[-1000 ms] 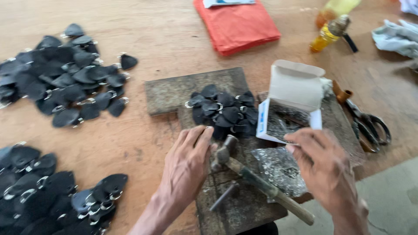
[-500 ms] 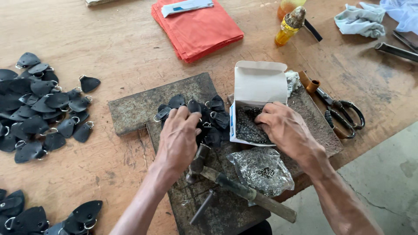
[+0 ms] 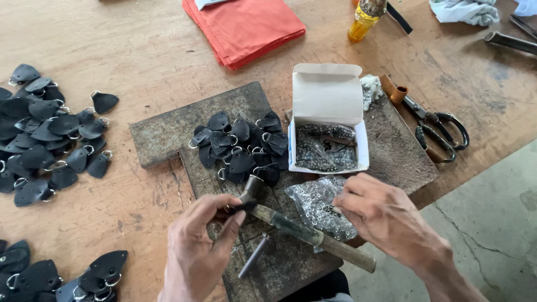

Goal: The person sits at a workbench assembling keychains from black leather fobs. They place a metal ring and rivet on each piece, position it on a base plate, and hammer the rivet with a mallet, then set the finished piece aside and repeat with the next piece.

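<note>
My left hand [image 3: 196, 246] is curled, its thumb and fingertips pinched on a small black leather tab [image 3: 241, 207] right at the head of the hammer [image 3: 302, 230]. My right hand [image 3: 386, 215] is loosely closed over the edge of a clear plastic bag [image 3: 316, 204]; I cannot tell whether it grips anything between the fingertips.

The tab I hold is dark, flat and teardrop-like, matching the pile of black tabs with metal rings [image 3: 240, 145] just beyond it. The hammer lies flat on the grey metal slab [image 3: 168, 134], a worn metal head toward the pile and a wooden handle running down-right toward me, so its long axis is diagonal. A short dark metal rod [image 3: 254, 256] lies beside it, slanting the other way.

The bag holds many tiny silvery metal pieces. Behind it an open white cardboard box [image 3: 327, 98], lid flipped up, holds more of the same in a bag. Scissors [image 3: 439, 131] lie right of the box; further heaps of black tabs [image 3: 47, 134] sit far left on the wooden table [image 3: 140, 50].
</note>
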`<state>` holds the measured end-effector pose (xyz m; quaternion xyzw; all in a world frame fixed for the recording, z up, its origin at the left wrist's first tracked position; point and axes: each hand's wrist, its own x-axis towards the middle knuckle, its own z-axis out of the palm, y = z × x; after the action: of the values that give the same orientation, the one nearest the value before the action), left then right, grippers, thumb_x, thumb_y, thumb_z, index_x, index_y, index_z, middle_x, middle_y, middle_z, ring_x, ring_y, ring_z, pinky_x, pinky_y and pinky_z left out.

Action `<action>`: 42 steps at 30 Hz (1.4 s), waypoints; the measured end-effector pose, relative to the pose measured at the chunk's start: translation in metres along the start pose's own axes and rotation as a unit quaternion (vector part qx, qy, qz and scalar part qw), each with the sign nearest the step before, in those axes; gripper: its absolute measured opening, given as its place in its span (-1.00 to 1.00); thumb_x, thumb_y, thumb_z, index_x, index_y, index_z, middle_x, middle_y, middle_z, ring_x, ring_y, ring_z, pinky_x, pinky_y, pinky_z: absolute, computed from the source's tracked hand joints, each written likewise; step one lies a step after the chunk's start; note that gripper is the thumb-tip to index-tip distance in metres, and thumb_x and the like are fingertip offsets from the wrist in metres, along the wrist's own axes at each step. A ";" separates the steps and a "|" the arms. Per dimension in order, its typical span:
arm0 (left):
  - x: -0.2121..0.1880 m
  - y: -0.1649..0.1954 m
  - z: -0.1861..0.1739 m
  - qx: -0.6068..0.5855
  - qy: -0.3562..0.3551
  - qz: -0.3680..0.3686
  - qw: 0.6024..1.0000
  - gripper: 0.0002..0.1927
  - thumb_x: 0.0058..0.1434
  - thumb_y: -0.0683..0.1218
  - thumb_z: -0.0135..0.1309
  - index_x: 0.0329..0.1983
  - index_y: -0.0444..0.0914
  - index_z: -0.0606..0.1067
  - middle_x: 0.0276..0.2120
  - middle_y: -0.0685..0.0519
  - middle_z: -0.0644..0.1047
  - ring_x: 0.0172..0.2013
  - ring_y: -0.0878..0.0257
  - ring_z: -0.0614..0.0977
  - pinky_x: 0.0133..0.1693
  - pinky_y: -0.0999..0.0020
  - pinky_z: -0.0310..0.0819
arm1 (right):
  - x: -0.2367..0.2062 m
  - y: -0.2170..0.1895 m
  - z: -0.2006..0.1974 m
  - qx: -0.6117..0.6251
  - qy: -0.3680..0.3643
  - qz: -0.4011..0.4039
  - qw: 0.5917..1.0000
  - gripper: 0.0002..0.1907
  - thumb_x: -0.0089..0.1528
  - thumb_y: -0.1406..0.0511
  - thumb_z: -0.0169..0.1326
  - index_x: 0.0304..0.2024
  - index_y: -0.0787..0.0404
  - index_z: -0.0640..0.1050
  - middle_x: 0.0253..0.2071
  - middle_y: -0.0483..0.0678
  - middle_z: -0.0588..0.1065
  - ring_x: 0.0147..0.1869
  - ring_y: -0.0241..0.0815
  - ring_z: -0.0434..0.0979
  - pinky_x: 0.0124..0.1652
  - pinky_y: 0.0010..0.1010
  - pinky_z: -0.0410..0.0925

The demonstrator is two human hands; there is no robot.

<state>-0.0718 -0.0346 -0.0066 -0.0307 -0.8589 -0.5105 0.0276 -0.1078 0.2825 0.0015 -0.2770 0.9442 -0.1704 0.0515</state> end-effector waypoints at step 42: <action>-0.062 0.031 0.048 -0.089 -0.060 0.205 0.973 -0.60 -0.05 -0.44 0.19 -0.13 -0.28 0.58 -0.09 -0.07 0.63 -0.13 0.05 0.74 -0.19 0.29 0.66 | -0.036 -0.049 0.007 0.246 0.106 -0.065 0.961 -0.93 0.30 0.36 0.10 -0.23 0.24 0.57 -0.25 -0.08 0.53 -0.22 -0.23 0.56 -0.27 -0.45 0.51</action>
<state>-0.0083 0.0207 -0.0069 -0.2391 -0.7856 -0.5655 0.0768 -0.0517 0.2614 0.0120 -0.2970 0.8529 -0.4292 0.0063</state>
